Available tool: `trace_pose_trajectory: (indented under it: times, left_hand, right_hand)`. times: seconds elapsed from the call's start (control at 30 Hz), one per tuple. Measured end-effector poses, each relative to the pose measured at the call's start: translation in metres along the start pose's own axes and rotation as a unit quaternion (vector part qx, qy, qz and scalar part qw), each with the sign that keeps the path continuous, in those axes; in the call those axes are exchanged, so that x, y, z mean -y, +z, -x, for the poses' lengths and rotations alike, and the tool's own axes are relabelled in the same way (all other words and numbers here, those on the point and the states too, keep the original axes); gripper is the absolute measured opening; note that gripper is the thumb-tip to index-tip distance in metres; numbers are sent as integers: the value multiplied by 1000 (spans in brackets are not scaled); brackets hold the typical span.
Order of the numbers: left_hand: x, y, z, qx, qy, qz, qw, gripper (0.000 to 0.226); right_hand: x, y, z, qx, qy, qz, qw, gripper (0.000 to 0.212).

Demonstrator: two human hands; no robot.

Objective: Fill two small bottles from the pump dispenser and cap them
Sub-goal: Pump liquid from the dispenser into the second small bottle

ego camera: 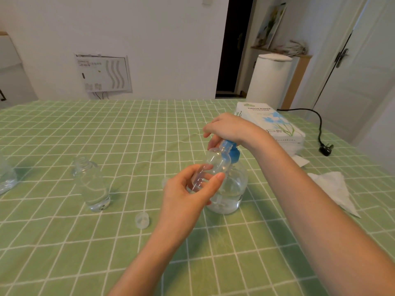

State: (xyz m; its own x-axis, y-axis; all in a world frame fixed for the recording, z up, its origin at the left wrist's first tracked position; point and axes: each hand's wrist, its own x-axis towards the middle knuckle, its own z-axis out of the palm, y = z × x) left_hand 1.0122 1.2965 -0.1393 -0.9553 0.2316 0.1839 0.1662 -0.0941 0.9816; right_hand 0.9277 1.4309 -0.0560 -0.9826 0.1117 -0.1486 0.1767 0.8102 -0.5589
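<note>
While a clear cap [142, 220] lies loose on the near tablecloth [64, 253], the left hand [188, 193] grips the small bottle [215, 163] tilted, its mouth barely meeting the blue nozzle [227, 144]. A hard press could squirt liquid past the neck. This bottle looks almost empty. Behind it, the pump dispenser [232, 191] holds clear liquid low down. The right hand [226, 127] rests on its head, fingers loose. Leftward, a second uncapped bottle [92, 184] seems partly filled.

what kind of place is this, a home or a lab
Probably a room in a home: a green checked tablecloth, a tissue paper pack on it, a white panelled door behind.
</note>
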Motion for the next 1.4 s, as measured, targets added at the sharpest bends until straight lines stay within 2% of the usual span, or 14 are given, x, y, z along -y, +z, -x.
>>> trace_pose_trajectory:
  times: [0.23, 0.97, 1.2, 1.4]
  left_hand:
    - [-4, -4, -2, 7, 3, -13, 1000, 18]
    - [6, -7, -7, 21, 22, -8, 1000, 23]
    - [9, -9, -6, 15, 14, -8, 1000, 17]
    - [5, -7, -6, 22, 22, -8, 999, 24]
  right_hand:
    - [1, 0, 1, 3, 12, 1, 1000, 19]
    - [-4, 3, -7, 1, 5, 12, 1000, 21]
    - [-9, 9, -8, 1, 12, 19, 1000, 21]
    - [-5, 3, -7, 4, 14, 27, 1000, 22]
